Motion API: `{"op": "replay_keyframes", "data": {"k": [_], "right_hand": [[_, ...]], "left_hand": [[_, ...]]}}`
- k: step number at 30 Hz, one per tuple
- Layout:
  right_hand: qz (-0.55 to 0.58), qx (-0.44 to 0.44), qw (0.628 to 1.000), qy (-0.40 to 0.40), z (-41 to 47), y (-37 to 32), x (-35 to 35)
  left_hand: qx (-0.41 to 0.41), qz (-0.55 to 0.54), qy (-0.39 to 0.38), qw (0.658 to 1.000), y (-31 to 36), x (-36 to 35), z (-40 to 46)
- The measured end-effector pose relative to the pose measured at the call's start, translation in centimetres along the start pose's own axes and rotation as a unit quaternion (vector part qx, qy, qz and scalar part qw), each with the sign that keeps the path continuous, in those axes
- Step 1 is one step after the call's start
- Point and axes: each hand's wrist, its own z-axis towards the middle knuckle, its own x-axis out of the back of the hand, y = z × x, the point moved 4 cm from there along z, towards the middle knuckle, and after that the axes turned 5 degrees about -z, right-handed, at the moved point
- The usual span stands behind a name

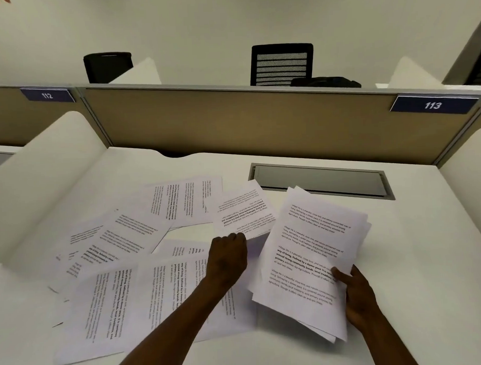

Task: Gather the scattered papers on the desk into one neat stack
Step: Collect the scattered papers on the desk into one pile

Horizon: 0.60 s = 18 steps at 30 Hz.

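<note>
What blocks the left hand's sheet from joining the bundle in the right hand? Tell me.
Nothing visible does. The left hand grips the near edge of an upside-down printed sheet, right beside the bundle of papers pinched in the right hand. Only bare white desk and other loose sheets lie nearby, flat.

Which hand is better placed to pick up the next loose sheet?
Left. The left hand already rests at the edge of a loose sheet, while the right hand is occupied holding the gathered stack.
</note>
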Motion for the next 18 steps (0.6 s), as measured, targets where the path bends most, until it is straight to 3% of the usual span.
{"op": "replay_keyframes", "data": {"k": [3, 5, 7, 10, 11, 14, 18], "right_hand": [[0.001, -0.006, 1.000, -0.003, 0.1, 0.4, 0.0], [0.019, -0.013, 1.000, -0.008, 0.3, 0.8, 0.3], [0.048, -0.020, 0.999, -0.010, 0.4, 1.1, 0.8], [0.075, -0.016, 0.997, 0.004, -0.2, 0.7, 2.2], [0.074, -0.013, 0.997, 0.021, -0.4, 0.5, 3.0], [0.076, -0.011, 0.995, 0.060, -1.1, 0.4, 5.3], [0.046, -0.004, 0.996, 0.082, -1.9, 0.1, 6.7]], "left_hand": [[0.005, -0.037, 0.042, 0.998, 0.6, 0.8, -1.0], [0.051, -0.154, 0.045, 0.986, 1.8, 1.1, -1.5], [0.101, -0.287, -0.022, 0.953, 3.4, 1.1, -1.7], [0.145, -0.478, -0.189, 0.845, 5.7, -0.1, -1.8], [0.132, -0.478, -0.206, 0.843, 6.0, -0.2, -1.8], [0.039, -0.277, -0.161, 0.946, 4.2, -2.2, -0.6], [0.032, -0.075, -0.207, 0.975, 0.7, -3.7, 0.8]]}}
